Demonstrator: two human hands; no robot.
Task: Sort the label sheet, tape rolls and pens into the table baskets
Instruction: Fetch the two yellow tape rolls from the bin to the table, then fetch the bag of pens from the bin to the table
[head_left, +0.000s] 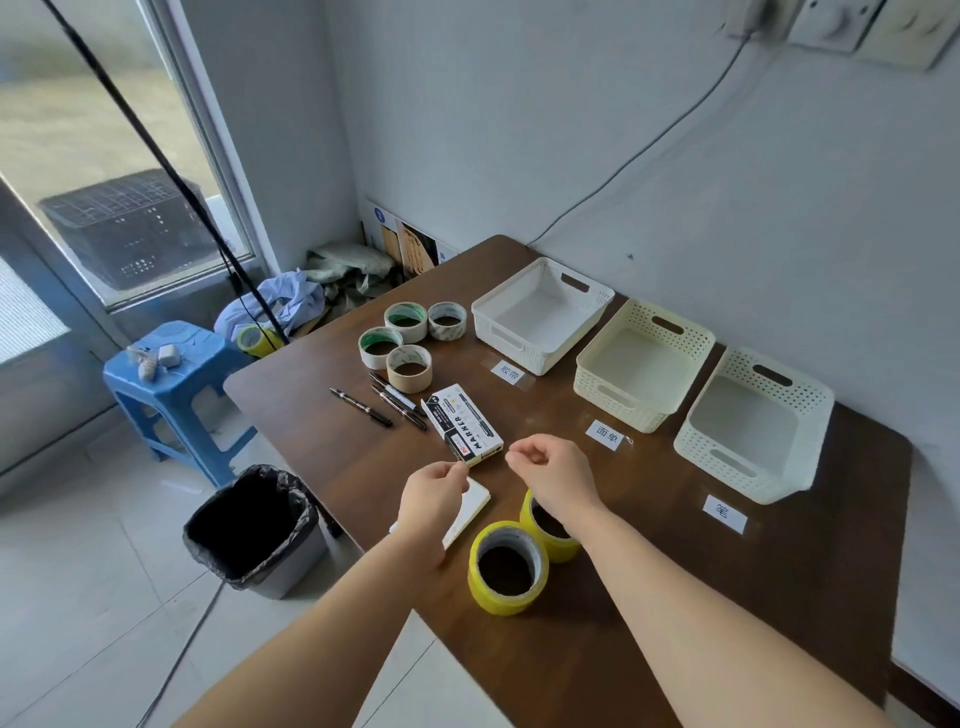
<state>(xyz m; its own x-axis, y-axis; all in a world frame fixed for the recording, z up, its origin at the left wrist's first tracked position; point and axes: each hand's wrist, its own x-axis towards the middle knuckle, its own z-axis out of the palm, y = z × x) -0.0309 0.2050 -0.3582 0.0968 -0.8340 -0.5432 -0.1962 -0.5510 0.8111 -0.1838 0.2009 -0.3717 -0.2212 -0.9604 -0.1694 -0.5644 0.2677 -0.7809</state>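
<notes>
Sheet: label sheet (475, 503) lies flat on counter (623, 597), directly beneath left hand (434, 493); right hand (558, 470) hovers farther off.
Fingers: left curled, tips together, hold unclear; right loosely curled, empty.

The left hand (434, 493) is covering most of the white label sheet (477, 505), and the wrist of the right hand (556, 470) is hiding part of the farther yellow tape roll (551, 540). Whether either hand's curled fingers (522, 457) are pinching anything is proving too small to tell. Both forearms and the surface (675, 571) are running off the bottom edge
</notes>
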